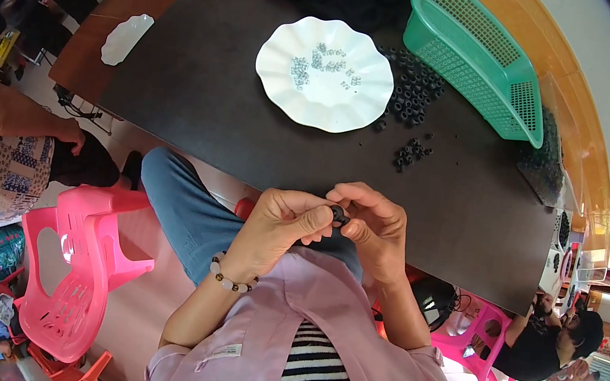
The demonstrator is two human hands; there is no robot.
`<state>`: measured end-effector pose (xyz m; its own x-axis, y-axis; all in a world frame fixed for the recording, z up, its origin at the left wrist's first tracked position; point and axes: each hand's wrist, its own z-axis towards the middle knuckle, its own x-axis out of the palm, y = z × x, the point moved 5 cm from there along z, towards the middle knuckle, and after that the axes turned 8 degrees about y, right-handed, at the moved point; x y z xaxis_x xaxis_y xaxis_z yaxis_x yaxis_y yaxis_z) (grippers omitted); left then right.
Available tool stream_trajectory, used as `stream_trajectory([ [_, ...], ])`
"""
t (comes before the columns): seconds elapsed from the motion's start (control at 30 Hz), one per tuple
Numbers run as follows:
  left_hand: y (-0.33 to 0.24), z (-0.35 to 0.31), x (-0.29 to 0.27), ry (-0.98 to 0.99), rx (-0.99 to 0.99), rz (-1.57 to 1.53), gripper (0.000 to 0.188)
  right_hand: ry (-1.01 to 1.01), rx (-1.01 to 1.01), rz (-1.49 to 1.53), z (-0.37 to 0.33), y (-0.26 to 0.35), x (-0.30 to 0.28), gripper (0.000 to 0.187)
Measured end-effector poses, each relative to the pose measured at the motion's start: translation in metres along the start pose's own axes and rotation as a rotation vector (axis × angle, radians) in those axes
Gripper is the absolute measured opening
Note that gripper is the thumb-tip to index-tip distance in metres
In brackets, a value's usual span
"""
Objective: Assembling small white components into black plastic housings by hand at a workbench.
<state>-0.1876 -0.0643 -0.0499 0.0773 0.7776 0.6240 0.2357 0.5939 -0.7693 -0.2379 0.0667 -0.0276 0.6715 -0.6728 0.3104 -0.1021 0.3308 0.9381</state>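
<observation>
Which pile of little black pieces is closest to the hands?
The small pile, nearest the right hand; the bigger pile lies farther, between the white plate and green basket.

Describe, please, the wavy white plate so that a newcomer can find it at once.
Find the large dark table. Left of the green basket lies the wavy white plate, beside loose black rings. Its broad round shape and the small clear pieces on it set it apart from the narrower white dish farther left.

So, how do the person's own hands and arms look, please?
The left hand and right hand are ungloved. A bracelet of pale, dark and gold-coloured beads circles the left wrist; the right wrist shows none. Pink shirt sleeves leave the forearms bare.
</observation>
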Motion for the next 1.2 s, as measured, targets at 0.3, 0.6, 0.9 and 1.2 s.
stream_trajectory([
  [0.3, -0.007, 0.000, 0.000, -0.024, 0.024, 0.112, 0.023, -0.200, -0.076, -0.097, -0.011, 0.001, 0.002, 0.018],
  [0.6, -0.018, 0.004, -0.002, 0.025, 0.003, 0.257, 0.023, -0.103, 0.094, 0.094, -0.002, 0.001, 0.004, 0.025],
  [0.9, -0.020, 0.000, 0.005, 0.068, -0.084, 0.212, 0.018, 0.121, 0.146, 0.038, -0.001, 0.004, 0.001, 0.032],
  [1.2, -0.031, -0.001, 0.018, 0.095, -0.070, 0.283, 0.015, 0.051, 0.043, -0.137, 0.000, 0.027, 0.003, 0.029],
])
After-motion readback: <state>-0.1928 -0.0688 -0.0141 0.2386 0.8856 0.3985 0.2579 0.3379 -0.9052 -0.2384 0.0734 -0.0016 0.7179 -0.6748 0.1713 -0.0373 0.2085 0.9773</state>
